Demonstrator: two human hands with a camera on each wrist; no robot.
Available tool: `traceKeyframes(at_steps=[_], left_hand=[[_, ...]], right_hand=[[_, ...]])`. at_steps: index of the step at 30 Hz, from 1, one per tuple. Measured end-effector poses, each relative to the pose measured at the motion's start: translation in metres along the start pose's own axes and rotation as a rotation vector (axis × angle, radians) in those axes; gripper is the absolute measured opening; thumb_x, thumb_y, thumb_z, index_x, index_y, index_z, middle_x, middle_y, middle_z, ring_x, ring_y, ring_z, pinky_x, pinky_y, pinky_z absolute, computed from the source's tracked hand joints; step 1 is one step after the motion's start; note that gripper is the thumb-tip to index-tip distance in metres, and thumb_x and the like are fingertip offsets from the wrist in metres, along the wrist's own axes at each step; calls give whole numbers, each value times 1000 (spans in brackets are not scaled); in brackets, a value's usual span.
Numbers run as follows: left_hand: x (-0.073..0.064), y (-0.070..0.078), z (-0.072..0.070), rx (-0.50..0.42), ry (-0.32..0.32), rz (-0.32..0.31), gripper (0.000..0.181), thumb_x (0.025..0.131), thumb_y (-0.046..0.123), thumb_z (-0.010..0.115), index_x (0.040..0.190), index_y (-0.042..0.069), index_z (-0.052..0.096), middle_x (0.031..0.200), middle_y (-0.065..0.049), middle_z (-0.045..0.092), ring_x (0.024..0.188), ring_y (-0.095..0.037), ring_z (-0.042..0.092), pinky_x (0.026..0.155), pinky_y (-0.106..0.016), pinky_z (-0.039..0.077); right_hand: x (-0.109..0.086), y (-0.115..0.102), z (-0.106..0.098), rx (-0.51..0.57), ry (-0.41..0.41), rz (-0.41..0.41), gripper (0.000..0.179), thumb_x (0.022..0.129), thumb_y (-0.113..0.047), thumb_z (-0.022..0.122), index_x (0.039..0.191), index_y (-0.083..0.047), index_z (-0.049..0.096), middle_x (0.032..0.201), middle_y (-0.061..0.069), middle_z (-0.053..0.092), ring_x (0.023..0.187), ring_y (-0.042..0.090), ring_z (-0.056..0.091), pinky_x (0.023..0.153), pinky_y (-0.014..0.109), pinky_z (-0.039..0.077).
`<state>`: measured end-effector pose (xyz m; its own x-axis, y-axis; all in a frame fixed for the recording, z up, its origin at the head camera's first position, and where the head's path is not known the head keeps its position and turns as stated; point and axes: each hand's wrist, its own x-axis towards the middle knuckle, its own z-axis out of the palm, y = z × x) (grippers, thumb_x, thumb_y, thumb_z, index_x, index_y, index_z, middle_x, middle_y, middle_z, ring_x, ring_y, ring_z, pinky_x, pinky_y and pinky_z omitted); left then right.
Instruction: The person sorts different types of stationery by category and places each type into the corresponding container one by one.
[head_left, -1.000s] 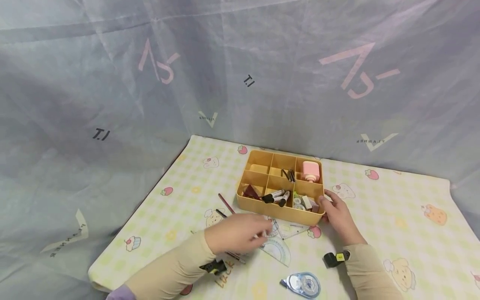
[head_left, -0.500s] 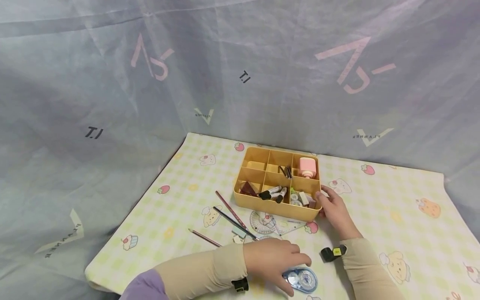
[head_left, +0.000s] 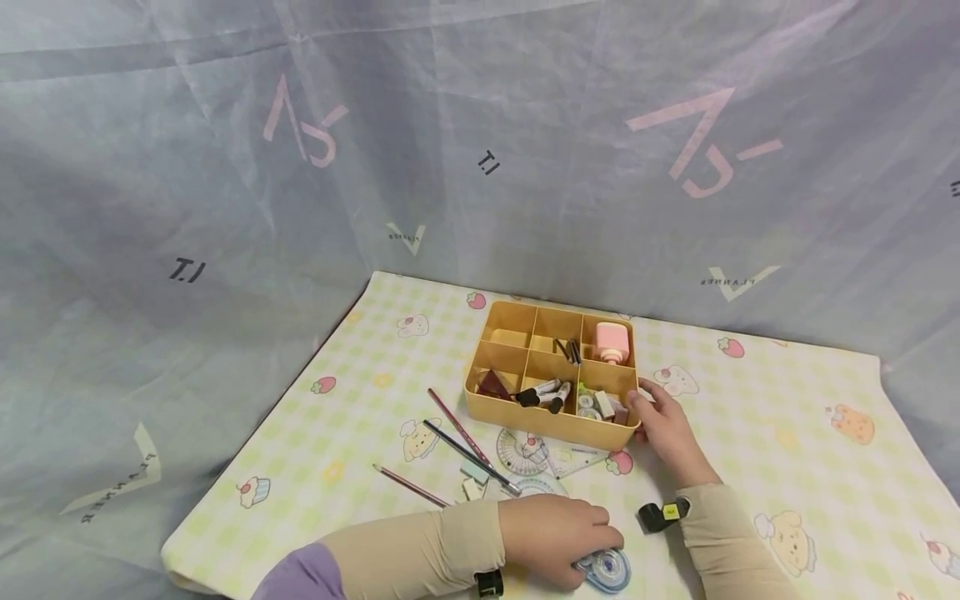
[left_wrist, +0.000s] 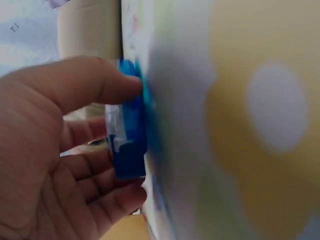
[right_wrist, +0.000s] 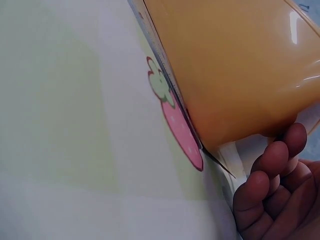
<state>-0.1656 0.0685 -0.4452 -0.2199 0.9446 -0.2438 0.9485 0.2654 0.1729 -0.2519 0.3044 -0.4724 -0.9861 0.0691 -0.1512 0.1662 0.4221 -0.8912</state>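
A clear blue correction tape (head_left: 609, 572) lies near the front of the table, and my left hand (head_left: 551, 533) grips it. In the left wrist view the thumb is on one side of the blue tape body (left_wrist: 131, 135) and the fingers are on the other, close to the cloth. My right hand (head_left: 667, 429) holds the right front corner of a yellow six-compartment organizer box (head_left: 540, 423). Fingers (right_wrist: 272, 160) curl against the box's end in the right wrist view. Inside the box are a pink bottle (head_left: 612, 340), black-capped markers (head_left: 551, 393), erasers (head_left: 604, 406), a dark red triangular item (head_left: 495, 385) and small black sticks (head_left: 572, 350).
Left of the box lie a dark red pencil (head_left: 453, 418), a black brush-like stick (head_left: 465, 452) and another pencil (head_left: 408, 485). Small erasers (head_left: 472, 479), a round protractor (head_left: 517, 452) and a set square (head_left: 577, 462) lie in front of the box. A grey curtain (head_left: 480, 208) hangs behind the table.
My left hand has moved from over the pencils and rulers, right and toward the front, and taken hold of the correction tape. My right hand stays at the box's corner.
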Motion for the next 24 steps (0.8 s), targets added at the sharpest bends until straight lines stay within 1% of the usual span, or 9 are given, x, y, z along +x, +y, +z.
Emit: traceKeyframes(at_steps=[2, 5, 9, 11, 14, 17, 19, 21, 24], left_hand=[[-2, -3, -5, -35, 19, 17, 53, 92, 30, 73, 141, 25, 52, 115, 15, 53, 97, 7, 47, 89, -8, 37], [-9, -11, -17, -84, 85, 54, 50, 92, 28, 73, 138, 23, 54, 117, 14, 54, 104, 7, 47, 93, -7, 34], [-26, -31, -48, -165, 246, 79, 47, 92, 28, 75, 135, 18, 56, 120, 9, 57, 106, 4, 48, 94, -8, 35], [-39, -45, -67, -215, 337, 60, 46, 93, 26, 74, 134, 16, 56, 122, 6, 57, 105, 1, 49, 93, -11, 37], [-58, -67, -96, -323, 466, -32, 44, 93, 24, 74, 132, 15, 57, 120, 4, 59, 102, -3, 53, 89, -16, 45], [-72, -93, -116, -436, 580, -159, 42, 92, 20, 75, 130, 14, 58, 116, 3, 59, 96, -9, 57, 81, -22, 51], [-77, -113, -125, -489, 641, -245, 41, 92, 18, 75, 129, 13, 58, 113, 1, 60, 93, -12, 59, 78, -26, 53], [-79, -134, -129, -502, 681, -339, 39, 92, 18, 74, 128, 12, 58, 112, -2, 61, 92, -14, 60, 77, -28, 53], [-78, -163, -127, -507, 679, -489, 36, 94, 20, 71, 126, 13, 58, 112, -4, 63, 92, -16, 61, 76, -30, 52]], right_hand=[[0, 1, 0, 5, 2, -3, 67, 106, -46, 45, 158, -6, 28, 110, 20, 62, 73, 20, 56, 65, 30, 49], [0, 1, 0, 19, 2, -3, 67, 106, -45, 46, 158, -7, 28, 107, 18, 63, 72, 20, 56, 64, 30, 49], [0, 1, -1, 26, 7, -8, 66, 106, -45, 47, 157, -6, 29, 106, 18, 64, 72, 20, 57, 64, 30, 50], [0, 1, 0, 25, 12, -11, 66, 106, -44, 47, 157, -6, 30, 108, 20, 65, 72, 19, 58, 64, 30, 50], [1, 2, 0, 17, 15, -7, 67, 106, -46, 46, 158, -6, 28, 114, 23, 64, 75, 19, 58, 66, 29, 50], [1, 2, -1, 20, 15, 6, 69, 106, -47, 46, 158, -7, 27, 122, 25, 61, 78, 19, 59, 67, 29, 50], [1, 2, -1, 25, 14, 10, 68, 106, -47, 46, 158, -7, 27, 124, 25, 60, 79, 20, 59, 67, 29, 50], [2, 3, 0, 32, 16, 2, 66, 106, -45, 46, 157, -6, 29, 124, 25, 61, 78, 20, 59, 67, 29, 51], [2, 4, 2, 32, 17, -3, 65, 106, -43, 47, 156, -6, 31, 123, 25, 62, 76, 20, 59, 66, 30, 51]])
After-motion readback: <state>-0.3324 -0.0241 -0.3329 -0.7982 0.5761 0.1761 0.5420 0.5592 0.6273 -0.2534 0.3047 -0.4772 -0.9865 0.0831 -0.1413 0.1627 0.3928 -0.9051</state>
